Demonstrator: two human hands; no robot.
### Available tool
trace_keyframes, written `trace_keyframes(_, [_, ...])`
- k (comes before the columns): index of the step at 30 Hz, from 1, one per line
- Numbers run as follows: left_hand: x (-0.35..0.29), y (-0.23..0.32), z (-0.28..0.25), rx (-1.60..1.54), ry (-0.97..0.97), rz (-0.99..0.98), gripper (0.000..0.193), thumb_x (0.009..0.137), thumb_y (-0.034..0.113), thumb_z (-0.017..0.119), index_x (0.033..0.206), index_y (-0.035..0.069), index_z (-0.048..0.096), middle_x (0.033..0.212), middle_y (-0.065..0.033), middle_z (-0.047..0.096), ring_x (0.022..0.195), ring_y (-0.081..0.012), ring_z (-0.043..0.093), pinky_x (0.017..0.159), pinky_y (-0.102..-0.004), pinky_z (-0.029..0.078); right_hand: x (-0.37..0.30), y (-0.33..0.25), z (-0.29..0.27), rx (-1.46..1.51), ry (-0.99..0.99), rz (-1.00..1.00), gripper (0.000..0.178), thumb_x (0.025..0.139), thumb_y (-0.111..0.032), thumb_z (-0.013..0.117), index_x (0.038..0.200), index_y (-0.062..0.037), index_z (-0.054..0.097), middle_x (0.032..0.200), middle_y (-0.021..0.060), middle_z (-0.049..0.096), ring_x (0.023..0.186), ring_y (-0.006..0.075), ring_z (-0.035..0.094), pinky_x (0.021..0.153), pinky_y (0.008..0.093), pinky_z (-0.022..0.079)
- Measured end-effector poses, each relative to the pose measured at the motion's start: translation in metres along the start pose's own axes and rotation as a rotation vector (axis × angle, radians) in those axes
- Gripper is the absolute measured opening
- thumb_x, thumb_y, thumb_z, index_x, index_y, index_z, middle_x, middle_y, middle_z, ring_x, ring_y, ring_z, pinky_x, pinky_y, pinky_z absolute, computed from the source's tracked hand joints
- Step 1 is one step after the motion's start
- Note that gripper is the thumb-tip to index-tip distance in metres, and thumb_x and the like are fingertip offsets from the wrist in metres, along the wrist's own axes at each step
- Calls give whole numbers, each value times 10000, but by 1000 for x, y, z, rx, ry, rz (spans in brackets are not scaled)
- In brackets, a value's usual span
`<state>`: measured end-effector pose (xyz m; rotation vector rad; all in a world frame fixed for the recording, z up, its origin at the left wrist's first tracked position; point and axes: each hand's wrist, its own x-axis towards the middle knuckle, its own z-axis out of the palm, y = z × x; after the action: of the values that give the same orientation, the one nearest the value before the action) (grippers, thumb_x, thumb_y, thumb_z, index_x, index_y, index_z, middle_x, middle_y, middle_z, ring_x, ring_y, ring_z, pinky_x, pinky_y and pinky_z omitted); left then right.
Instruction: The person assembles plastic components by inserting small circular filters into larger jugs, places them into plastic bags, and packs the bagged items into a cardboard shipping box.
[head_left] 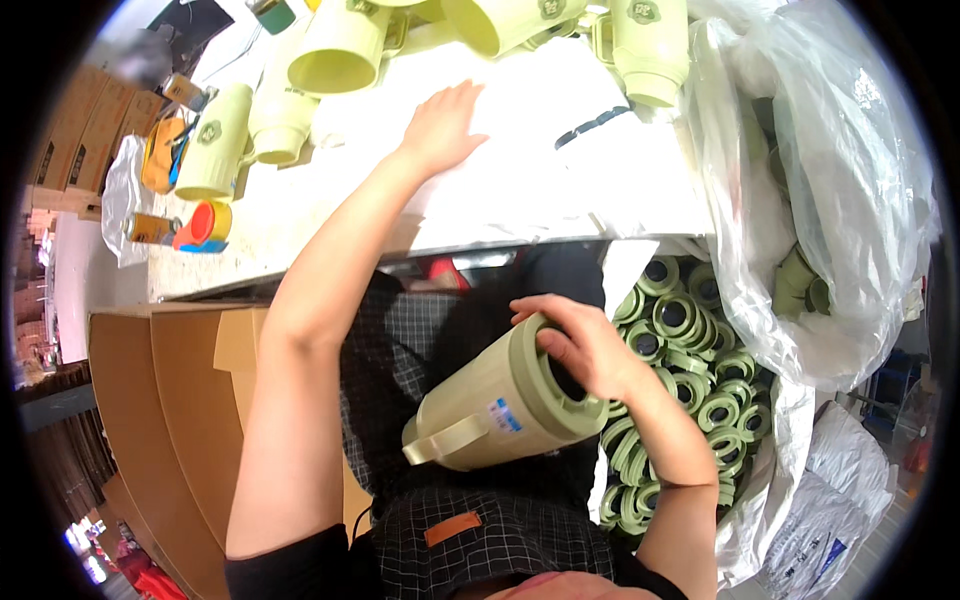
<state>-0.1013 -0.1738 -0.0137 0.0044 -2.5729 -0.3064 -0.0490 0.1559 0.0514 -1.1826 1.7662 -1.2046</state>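
A light green jug body (470, 410) with a side handle (447, 441) and a small blue-and-white sticker lies tilted over my lap. Around its wide mouth runs a darker green ring (530, 375). My right hand (585, 345) is closed over this rim, the thumb at the dark opening and the fingers across the far edge. Out on the table, my left hand (443, 130) rests with fingers stretched over a bright white surface (500, 195), holding nothing. Beyond it lie several similar green jug bodies, the nearest being an open-ended one (340, 60).
Right of my lap, a white sack holds many green rings (680, 315). A clear plastic bag (840, 140) with green parts hangs beside the table. An open cardboard box (165, 400) stands at left. A red-and-yellow tape roll (209, 222) sits near the table's left edge.
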Motion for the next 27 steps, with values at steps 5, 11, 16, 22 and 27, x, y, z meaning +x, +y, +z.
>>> trace_keyframes(5, [-92,14,-71,146,-260,-181,182,861,165,698,1014,67,692,1007,-87,655,936,-285,597,855,-405,446,5,19,-16,160,44,-11,293,933,-116,584,1204,-15,631,1103,151,667,1003,287,668,885,356,524])
trace_keyframes(11, [-47,58,-80,-158,-31,-110,84,855,139,706,821,63,698,801,-57,632,826,-267,576,792,-367,437,34,26,-7,279,-16,-2,265,958,-251,611,922,4,675,816,123,663,757,245,640,710,331,499])
trace_keyframes(16, [1,30,16,-286,-257,-342,75,826,124,724,850,53,716,888,-116,667,897,-307,625,804,-389,480,40,22,-3,269,-40,-2,305,969,-299,611,930,-3,670,798,132,646,736,246,623,690,338,487])
trace_keyframes(22, [6,28,16,-437,-296,-405,294,924,265,612,860,-10,695,840,-189,690,816,-356,657,768,-417,508,36,39,-4,336,13,51,331,962,-324,627,921,1,672,758,120,631,705,195,600,684,322,477])
trace_keyframes(27, [12,20,15,-359,-389,-461,271,937,238,594,885,-15,676,837,-171,688,793,-314,652,759,-389,507,44,44,1,503,-19,71,265,959,-251,653,911,8,676,782,56,661,744,115,597,690,280,473])
